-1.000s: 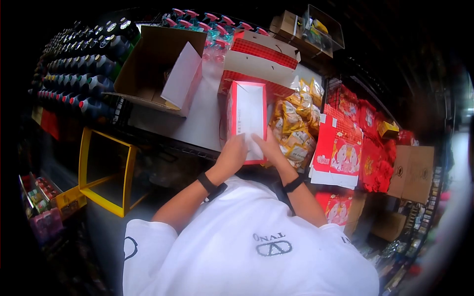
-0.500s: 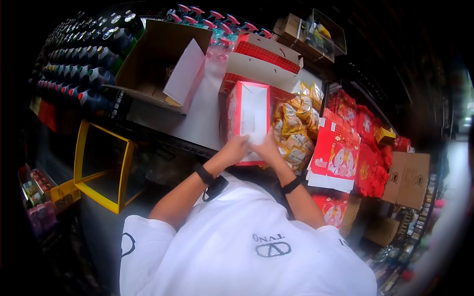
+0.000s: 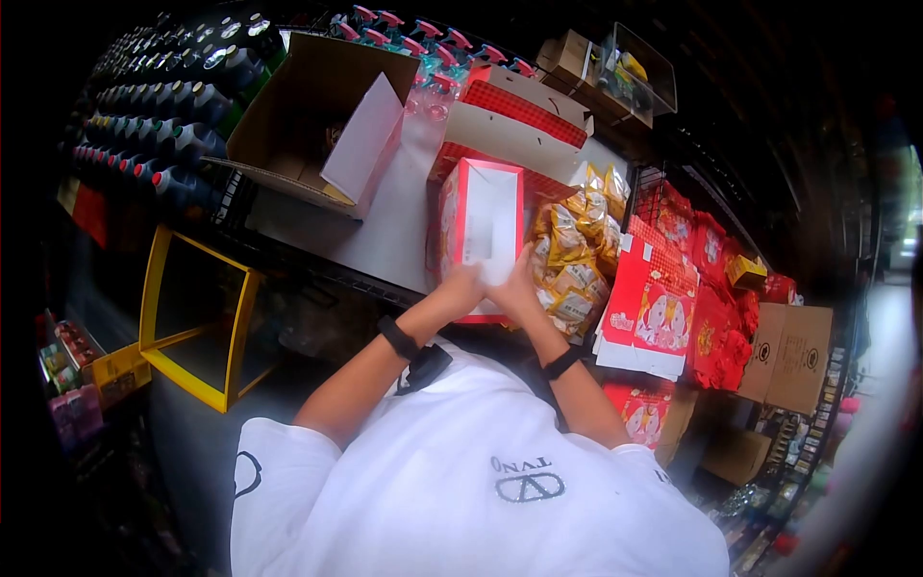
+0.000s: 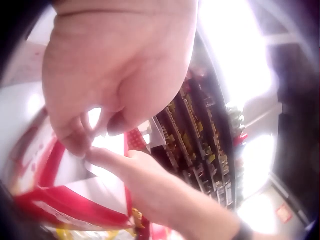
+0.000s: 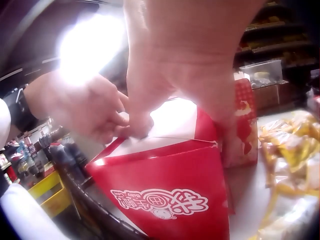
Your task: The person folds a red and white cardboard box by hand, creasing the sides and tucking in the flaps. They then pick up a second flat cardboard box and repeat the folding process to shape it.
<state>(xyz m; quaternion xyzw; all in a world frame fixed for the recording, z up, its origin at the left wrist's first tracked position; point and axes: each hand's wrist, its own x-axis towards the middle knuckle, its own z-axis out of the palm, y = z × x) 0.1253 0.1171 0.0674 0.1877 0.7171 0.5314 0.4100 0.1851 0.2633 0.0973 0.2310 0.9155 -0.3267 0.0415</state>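
Note:
A red carton with white inner flaps [image 3: 492, 216] stands at the near edge of the table. At its near end my left hand [image 3: 461, 291] has its fingers bent and pinches a white flap [image 4: 102, 185]. Beside it my right hand [image 3: 516, 292] holds the same end, thumb inward at the flap and fingers along the side, as the right wrist view shows. The fingertips of both hands nearly meet over the white flap. White lettering marks the carton's red face [image 5: 170, 195]. Some fingertips are hidden behind the flap.
An open brown box [image 3: 298, 125] stands left on the table [image 3: 394, 226]. Behind the carton is an open red-and-white box [image 3: 510, 130]. Yellow packets [image 3: 577, 260] lie right, beside flat red cartons [image 3: 654, 303]. A yellow frame [image 3: 236, 337] stands lower left.
The hands have drawn closer together at the carton's near end, and the right thumb has moved inward. The carton has shifted slightly right in view.

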